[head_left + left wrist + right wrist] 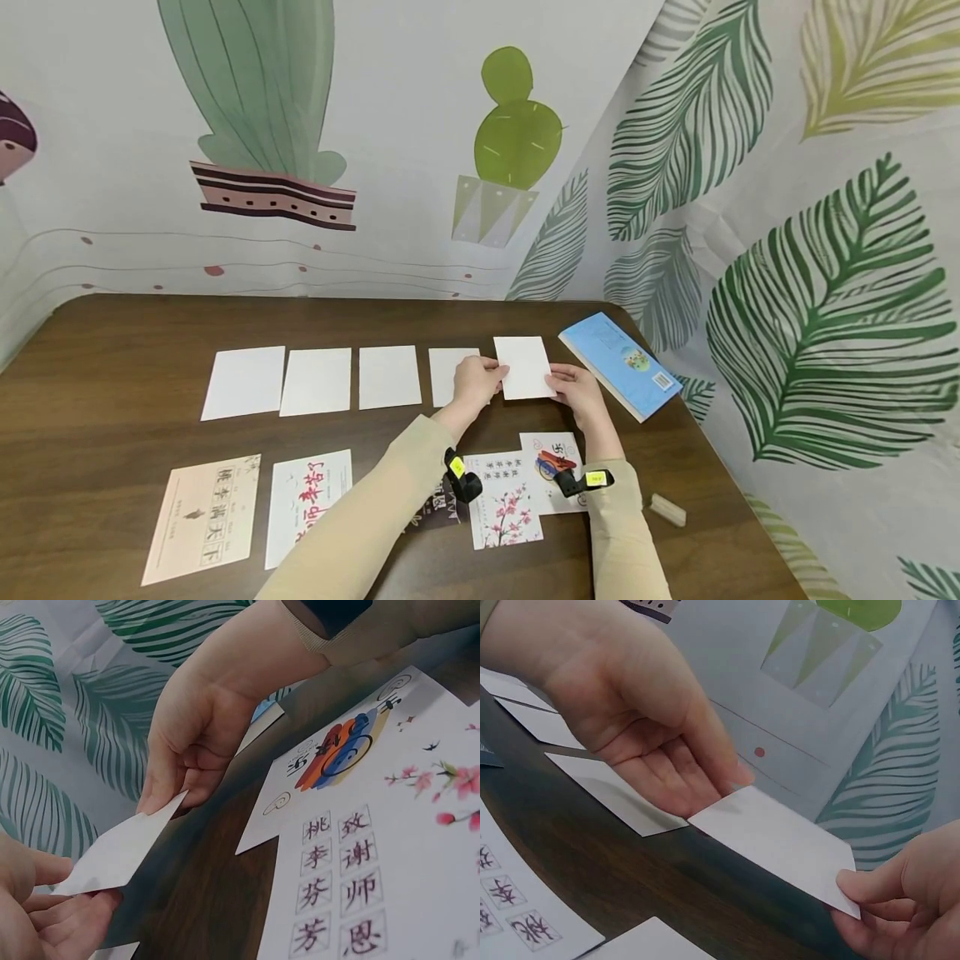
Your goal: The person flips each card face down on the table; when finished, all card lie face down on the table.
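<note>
A blank white card (523, 368) is held between both hands above the table. My left hand (477, 382) pinches its left edge, thumb on top and fingers beneath. At the opposite edge my right hand (576, 390) grips it the same way, as the right wrist view also shows. Left of it lies a row of white cards: one at the far left (243, 382), several more along, and the nearest card (446, 367) partly hidden behind my left hand. Below my hands are a blossom-printed card (504, 508) and a card with a colourful painted design (540, 454), their edges overlapping.
A blue book (618, 362) lies at the table's back right. Near the right edge rests a small pale block (667, 510). Front left are a peach card (202, 517) and a red-lettered card (307, 492); a dark card (438, 510) is partly hidden by my left arm.
</note>
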The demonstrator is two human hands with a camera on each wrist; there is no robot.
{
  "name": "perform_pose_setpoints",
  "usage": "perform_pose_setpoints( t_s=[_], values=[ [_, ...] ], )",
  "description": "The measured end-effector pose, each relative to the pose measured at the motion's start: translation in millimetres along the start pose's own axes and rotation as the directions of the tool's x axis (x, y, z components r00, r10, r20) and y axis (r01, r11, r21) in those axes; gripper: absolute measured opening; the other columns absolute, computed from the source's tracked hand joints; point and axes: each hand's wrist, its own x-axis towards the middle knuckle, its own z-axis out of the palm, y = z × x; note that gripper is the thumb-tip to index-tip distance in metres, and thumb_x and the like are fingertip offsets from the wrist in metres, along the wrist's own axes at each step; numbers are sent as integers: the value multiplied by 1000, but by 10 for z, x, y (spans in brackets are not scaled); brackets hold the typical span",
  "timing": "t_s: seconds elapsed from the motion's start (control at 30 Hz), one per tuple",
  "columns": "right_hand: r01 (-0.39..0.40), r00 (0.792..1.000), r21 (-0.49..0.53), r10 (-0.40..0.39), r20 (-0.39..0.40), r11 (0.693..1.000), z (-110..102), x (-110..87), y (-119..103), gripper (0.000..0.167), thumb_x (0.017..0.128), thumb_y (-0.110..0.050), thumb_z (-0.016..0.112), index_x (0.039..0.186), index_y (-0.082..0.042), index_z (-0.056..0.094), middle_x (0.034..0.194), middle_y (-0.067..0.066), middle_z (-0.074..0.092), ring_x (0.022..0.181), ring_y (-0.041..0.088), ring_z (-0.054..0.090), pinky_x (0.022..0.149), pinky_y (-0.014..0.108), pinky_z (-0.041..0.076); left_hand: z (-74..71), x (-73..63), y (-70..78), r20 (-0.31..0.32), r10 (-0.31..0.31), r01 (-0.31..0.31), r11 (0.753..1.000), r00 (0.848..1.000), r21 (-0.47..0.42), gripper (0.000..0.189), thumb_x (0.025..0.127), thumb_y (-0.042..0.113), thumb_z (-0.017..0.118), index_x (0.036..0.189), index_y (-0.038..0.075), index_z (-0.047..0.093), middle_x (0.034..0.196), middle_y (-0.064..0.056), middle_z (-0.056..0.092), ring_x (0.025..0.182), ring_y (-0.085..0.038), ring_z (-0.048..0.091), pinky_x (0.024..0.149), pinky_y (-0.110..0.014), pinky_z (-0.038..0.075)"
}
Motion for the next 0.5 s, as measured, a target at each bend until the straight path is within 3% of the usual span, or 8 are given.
perform_pose_setpoints(
  t_s=[0.23,0.5],
  values=[
    [-15,1000,-16,15,-1,1000,10,5,20,38,96,-5,60,129,11,55,112,19,65,72,3,61,63,15,52,-41,-9,-15,8,11,-11,1000,1000,30,31,94,20,66,113,-4,70,83,-15,75,71,-22,71,49,-21,51],
    [-29,999,-44,29,-17,999,14,-3,36,38,96,-4,59,130,11,55,116,23,64,72,2,61,63,14,52,-61,-4,-36,13,9,-9,1000,1000,30,30,93,20,67,111,-3,71,85,-14,75,77,-22,73,50,-20,51]
  ],
)
